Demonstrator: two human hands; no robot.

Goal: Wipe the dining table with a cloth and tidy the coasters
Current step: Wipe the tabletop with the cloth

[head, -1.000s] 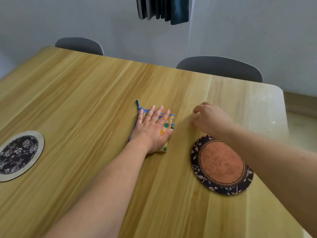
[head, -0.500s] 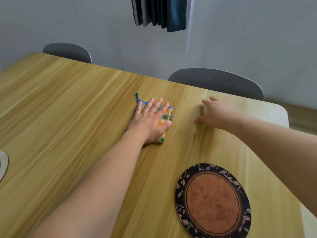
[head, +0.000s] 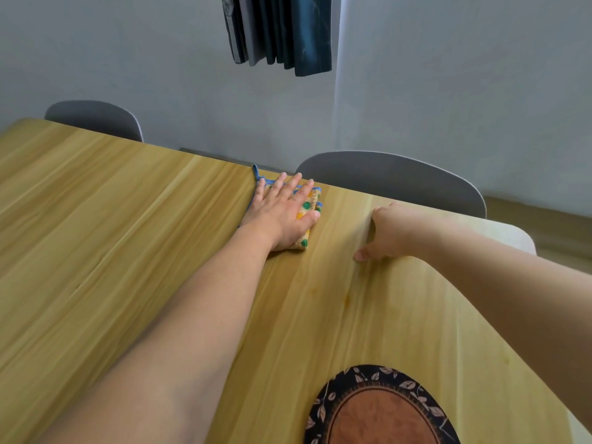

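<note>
My left hand (head: 282, 213) lies flat with straight fingers on a folded yellow cloth (head: 310, 203) with green dots and a blue hem, pressing it onto the wooden dining table (head: 112, 238) close to the far edge. My right hand (head: 389, 232) rests on the table to the right of the cloth, fingers loosely bent toward the far edge, thumb on the wood, holding nothing. A round coaster (head: 378, 408) with a brown centre and a dark leaf-patterned rim lies at the near right, partly cut off by the frame.
Two grey chairs stand behind the far edge, one at the left (head: 96, 118) and one at the right (head: 394, 181). A dark curtain (head: 282, 30) hangs on the grey wall. The table's rounded right corner (head: 522, 238) is near my right forearm.
My left hand has pushed the cloth away toward the far edge. My right hand moved forward along with it. The view tipped up, and the left-hand coaster dropped out of sight.
</note>
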